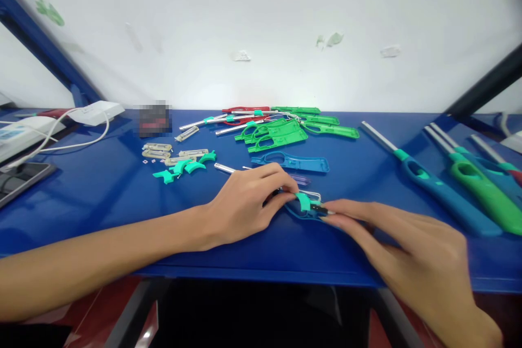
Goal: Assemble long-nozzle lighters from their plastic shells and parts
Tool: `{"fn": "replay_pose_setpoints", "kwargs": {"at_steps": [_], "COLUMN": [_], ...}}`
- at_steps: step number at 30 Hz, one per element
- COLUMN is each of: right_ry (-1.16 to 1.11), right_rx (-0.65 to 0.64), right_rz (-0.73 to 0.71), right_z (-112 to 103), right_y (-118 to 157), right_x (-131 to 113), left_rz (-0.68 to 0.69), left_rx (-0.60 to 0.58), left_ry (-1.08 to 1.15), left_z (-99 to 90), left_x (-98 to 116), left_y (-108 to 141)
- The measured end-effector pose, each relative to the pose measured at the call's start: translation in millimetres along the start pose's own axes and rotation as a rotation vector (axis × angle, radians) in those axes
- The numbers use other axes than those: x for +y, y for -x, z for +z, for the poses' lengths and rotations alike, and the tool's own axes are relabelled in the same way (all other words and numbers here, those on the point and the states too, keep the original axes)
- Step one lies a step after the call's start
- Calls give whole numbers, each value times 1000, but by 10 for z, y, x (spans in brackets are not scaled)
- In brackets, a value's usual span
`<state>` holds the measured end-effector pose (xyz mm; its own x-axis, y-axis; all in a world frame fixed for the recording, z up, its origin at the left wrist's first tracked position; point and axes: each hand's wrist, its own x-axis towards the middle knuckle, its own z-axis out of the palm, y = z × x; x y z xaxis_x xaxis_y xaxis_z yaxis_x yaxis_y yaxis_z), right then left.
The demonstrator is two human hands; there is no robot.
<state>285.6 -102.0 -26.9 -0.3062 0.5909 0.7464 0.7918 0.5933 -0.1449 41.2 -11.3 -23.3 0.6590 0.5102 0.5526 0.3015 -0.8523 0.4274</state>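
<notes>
Near the front edge, a blue lighter shell half (300,214) lies under both hands. My left hand (255,196) is closed, its thumb and fingertips pinching a teal trigger piece (303,202) at the shell. My right hand (391,239) pinches a small black part (319,209) just right of the trigger, between thumb and forefinger. A white wire (312,194) loops behind the trigger. Left of my left hand's knuckles, the end of a metal tube (224,168) shows; the rest is hidden by the hand. Another blue shell half (302,163) lies behind.
Green shell halves (281,133) and metal tubes (204,121) lie at the back. Teal triggers (194,166) and clear-beige parts (193,153) sit left of centre. Finished-looking lighters (444,190) lie right. A phone (26,179) and white cables (77,147) are at left.
</notes>
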Motion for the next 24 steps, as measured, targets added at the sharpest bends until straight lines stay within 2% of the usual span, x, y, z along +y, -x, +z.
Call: {"fn": "replay_pose_setpoints", "kwargs": {"at_steps": [9,19,24], "right_ry": [-34,-62,-61], "right_rx": [-36,-36,-34], "right_rz": [-25,58,42], "right_z": [-11,-3,-9], "right_y": [-10,-1,16], "right_x": [16,5,7], "left_rz": [15,116,114], "left_rx": [16,35,42], "left_ry": [-21,-75,-74], "left_z": [2,-20,-2], "left_x": [9,5,7], "left_y": [2,9,17]}}
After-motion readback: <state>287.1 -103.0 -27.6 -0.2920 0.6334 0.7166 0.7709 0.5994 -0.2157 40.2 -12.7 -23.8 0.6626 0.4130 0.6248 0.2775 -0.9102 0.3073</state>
